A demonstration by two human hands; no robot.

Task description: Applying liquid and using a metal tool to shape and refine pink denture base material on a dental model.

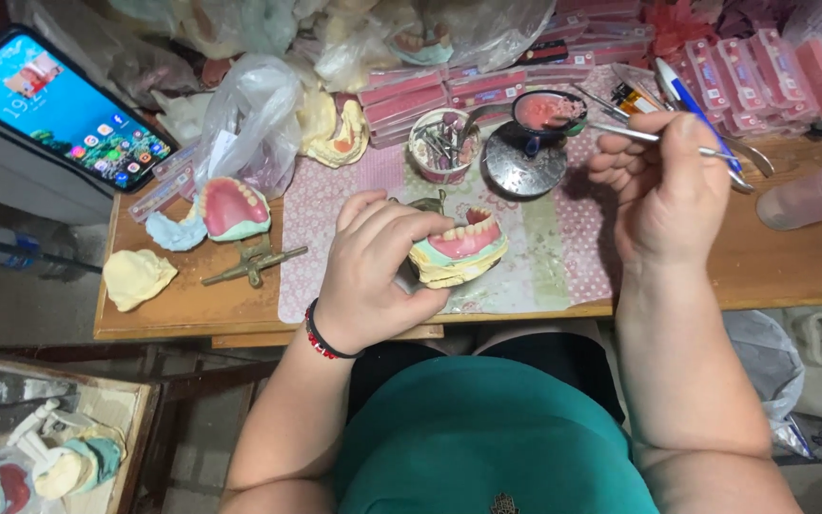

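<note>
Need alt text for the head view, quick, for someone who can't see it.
Left hand holds a denture model over a wooden table; right hand holds a thin metal tool toward a small pink-filled bowl.

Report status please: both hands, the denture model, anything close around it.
Left hand grips denture model over the table. Right hand holds thin metal tool near pink wax dish. Cup of burs behind model.

Pink-and-cream denture model (459,249) on a pink dotted cloth (563,238); at 9 o'clock, a yellowish, perhaps plaster, cast (137,277).
</note>
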